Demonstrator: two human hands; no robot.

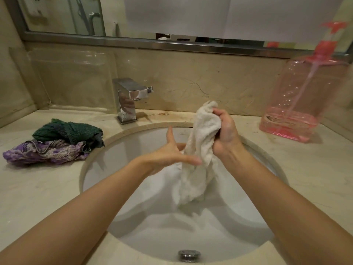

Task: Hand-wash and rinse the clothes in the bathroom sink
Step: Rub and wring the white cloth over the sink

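- The right hand (225, 129) has its fingers (216, 113) curled tight round the top of the soft white fluffy cloth (196, 163), so that hand is holding it up.
- The white fluffy cloth hangs down from those fingers, over the round white sink (263, 217), and its bottom end almost reaches the sink floor.
- The left hand (172, 153) is open, with straight fingers spread wide, and lies flat against the side of the cloth, just under the right fingers.
- The cloth looks floppy and bendy, not stiff. It seems wet, so I think it will feel heavy and droop.
- I think it may slip a bit if soapy, so grab a thick bunch, not a thin edge.
- A good place to hold next looks like the middle, right by the left fingers, for rubbing or squeezing.
- Far to the left of both hands, on the counter (38, 188), a dark green fuzzy cloth (66, 131) sits on top of a crumpled purple patterned cloth (44, 152).
- To the right of the right fingers stands a clear pink plastic pump bottle (305, 96), nearly empty.
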